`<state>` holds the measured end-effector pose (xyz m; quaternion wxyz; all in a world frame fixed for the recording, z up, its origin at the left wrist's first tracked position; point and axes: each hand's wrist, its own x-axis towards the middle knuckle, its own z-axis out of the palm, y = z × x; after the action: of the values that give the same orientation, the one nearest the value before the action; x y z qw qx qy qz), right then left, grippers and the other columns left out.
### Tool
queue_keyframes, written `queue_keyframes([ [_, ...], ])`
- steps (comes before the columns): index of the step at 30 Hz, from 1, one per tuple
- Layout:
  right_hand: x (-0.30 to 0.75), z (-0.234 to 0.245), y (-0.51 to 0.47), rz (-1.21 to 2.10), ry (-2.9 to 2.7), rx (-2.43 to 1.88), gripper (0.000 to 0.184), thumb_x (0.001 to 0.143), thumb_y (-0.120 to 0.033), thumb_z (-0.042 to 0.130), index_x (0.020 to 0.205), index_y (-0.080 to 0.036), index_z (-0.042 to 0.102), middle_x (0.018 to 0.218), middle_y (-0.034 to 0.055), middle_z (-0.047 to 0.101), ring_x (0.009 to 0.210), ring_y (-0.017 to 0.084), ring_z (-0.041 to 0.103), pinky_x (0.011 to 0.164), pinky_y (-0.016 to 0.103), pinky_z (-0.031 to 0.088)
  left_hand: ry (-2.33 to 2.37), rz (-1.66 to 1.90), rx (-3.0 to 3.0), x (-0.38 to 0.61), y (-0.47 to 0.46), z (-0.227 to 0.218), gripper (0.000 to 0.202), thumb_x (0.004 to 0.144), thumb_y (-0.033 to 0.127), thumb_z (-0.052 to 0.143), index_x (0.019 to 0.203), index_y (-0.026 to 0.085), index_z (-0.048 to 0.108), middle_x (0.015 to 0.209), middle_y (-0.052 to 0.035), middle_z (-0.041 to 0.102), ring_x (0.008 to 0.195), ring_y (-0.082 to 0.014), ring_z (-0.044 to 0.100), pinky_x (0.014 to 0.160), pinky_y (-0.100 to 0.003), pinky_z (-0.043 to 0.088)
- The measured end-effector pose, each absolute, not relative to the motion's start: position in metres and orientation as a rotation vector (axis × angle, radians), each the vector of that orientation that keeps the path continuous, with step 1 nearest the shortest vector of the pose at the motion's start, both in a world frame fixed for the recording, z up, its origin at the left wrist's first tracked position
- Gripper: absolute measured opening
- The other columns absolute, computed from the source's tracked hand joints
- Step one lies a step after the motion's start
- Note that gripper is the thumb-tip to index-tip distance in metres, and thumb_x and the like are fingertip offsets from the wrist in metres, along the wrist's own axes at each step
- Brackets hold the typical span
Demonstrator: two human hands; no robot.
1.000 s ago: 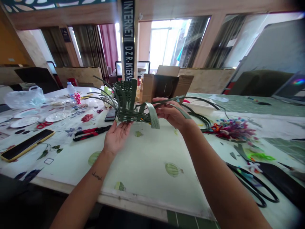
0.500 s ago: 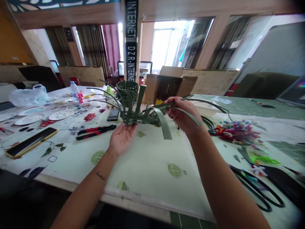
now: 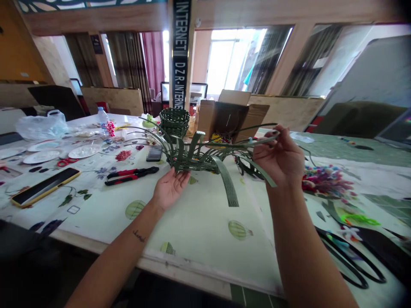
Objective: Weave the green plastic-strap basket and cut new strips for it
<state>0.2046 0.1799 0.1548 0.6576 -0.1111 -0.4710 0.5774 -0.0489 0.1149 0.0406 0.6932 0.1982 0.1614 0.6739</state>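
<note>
Desk (image 3: 192,231) edge is nearest, covered with a balloon-print cloth. Left forearm is seen entering from lower left, right forearm from lower right. Black loops (image 3: 349,261) are laid on the desk at near right.

Left hand (image 3: 170,188): held palm up, fingers (image 3: 181,177) spread open, tips touching the underside of the weave (image 3: 192,161). Nothing is clasped.

Weave: green flat woven base, held just above the desk at centre, between the two hands. Loose strips are fanned out from it to the left, upward and to the right. A wide strip (image 3: 229,188) is hung down from it toward the desk.

Right hand (image 3: 282,158): raised to the right of the weave, fingers closed in a pinch on a thin strip (image 3: 247,144), which is run roughly level from the weave to the hand.

Pliers (image 3: 131,174), red and black, are laid just left of the left hand. A phone (image 3: 45,186) in a yellow case is laid face up well left of them. A pile of coloured bits (image 3: 324,182) is seen just beyond the right hand.

Farther back: plates (image 3: 41,156) and red scissors (image 3: 66,162) at left. A finished green basket (image 3: 174,120) is stood behind the weave, an open box (image 3: 231,116) just right of it. Bottle (image 3: 102,116) and bag (image 3: 38,126) are at far left.
</note>
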Motion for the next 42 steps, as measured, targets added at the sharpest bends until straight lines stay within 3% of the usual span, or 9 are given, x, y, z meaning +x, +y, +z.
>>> queue_keyframes([
  [5, 0.214, 0.156, 0.180, 1.303, -0.962, -0.217, 0.006, 0.080, -0.023, 0.061, 0.076, -0.024, 0.065, 0.062, -0.0038, 0.054, 0.048, 0.006, 0.042, 0.045, 0.019, 0.040, 0.369, 1.486, 0.418, -0.047, 0.116, 0.040, 0.021, 0.091, 0.023, 0.043, 0.098, 0.012, 0.060, 0.099, -0.0083, 0.068, 0.105, -0.0170, 0.062, 0.102, -0.030, 0.044],
  [13, 0.203, 0.170, 0.168, 1.211, -1.149, -0.265, 0.011, 0.083, -0.031, 0.057, 0.076, -0.033, 0.066, 0.069, 0.0017, 0.059, 0.058, 0.015, 0.046, 0.058, 0.030, 0.042, 0.354, 1.483, 0.452, -0.046, 0.118, 0.034, 0.020, 0.091, 0.024, 0.045, 0.096, 0.013, 0.062, 0.098, -0.0074, 0.068, 0.102, -0.0161, 0.063, 0.103, -0.032, 0.044],
  [19, 0.197, 0.178, 0.168, 1.264, -1.217, -0.233, 0.007, 0.081, -0.030, 0.060, 0.078, -0.029, 0.066, 0.069, 0.0001, 0.059, 0.060, 0.013, 0.051, 0.060, 0.028, 0.045, 0.377, 1.488, 0.435, -0.044, 0.119, 0.035, 0.022, 0.092, 0.027, 0.045, 0.095, 0.014, 0.063, 0.093, -0.0059, 0.068, 0.096, -0.0136, 0.064, 0.101, -0.030, 0.045],
  [25, 0.180, 0.184, 0.148, 1.333, -1.152, -0.365, 0.021, 0.086, -0.021, 0.051, 0.071, -0.022, 0.066, 0.066, -0.0015, 0.060, 0.057, 0.006, 0.054, 0.056, 0.017, 0.048, 0.400, 1.497, 0.476, -0.044, 0.119, 0.035, 0.027, 0.093, 0.031, 0.043, 0.100, 0.014, 0.063, 0.097, -0.0064, 0.068, 0.099, -0.0138, 0.063, 0.097, -0.028, 0.047],
  [29, 0.172, 0.178, 0.146, 1.345, -1.346, -0.467, 0.010, 0.080, -0.023, 0.060, 0.074, -0.020, 0.067, 0.074, 0.0006, 0.065, 0.066, 0.009, 0.061, 0.063, 0.021, 0.052, 0.395, 1.515, 0.524, -0.043, 0.118, 0.033, 0.030, 0.091, 0.037, 0.046, 0.100, 0.014, 0.063, 0.101, -0.0072, 0.068, 0.103, -0.0152, 0.062, 0.098, -0.028, 0.047],
  [36, 0.180, 0.160, 0.157, 1.369, -1.390, -0.402, 0.010, 0.078, -0.032, 0.067, 0.081, -0.022, 0.068, 0.079, -0.0010, 0.067, 0.066, 0.008, 0.063, 0.067, 0.020, 0.053, 0.407, 1.539, 0.607, -0.042, 0.116, 0.031, 0.013, 0.085, 0.012, 0.056, 0.095, 0.009, 0.064, 0.106, -0.0083, 0.067, 0.100, -0.0178, 0.064, 0.089, -0.022, 0.052],
  [42, 0.185, 0.150, 0.145, 1.258, -1.555, -0.563, 0.026, 0.085, -0.039, 0.056, 0.086, -0.019, 0.071, 0.092, 0.0053, 0.070, 0.087, 0.016, 0.066, 0.084, 0.029, 0.050, 0.502, 1.567, 0.522, -0.042, 0.118, 0.028, 0.015, 0.077, -0.001, 0.057, 0.088, 0.007, 0.063, 0.097, -0.0070, 0.068, 0.097, -0.0171, 0.065, 0.090, -0.021, 0.051],
])
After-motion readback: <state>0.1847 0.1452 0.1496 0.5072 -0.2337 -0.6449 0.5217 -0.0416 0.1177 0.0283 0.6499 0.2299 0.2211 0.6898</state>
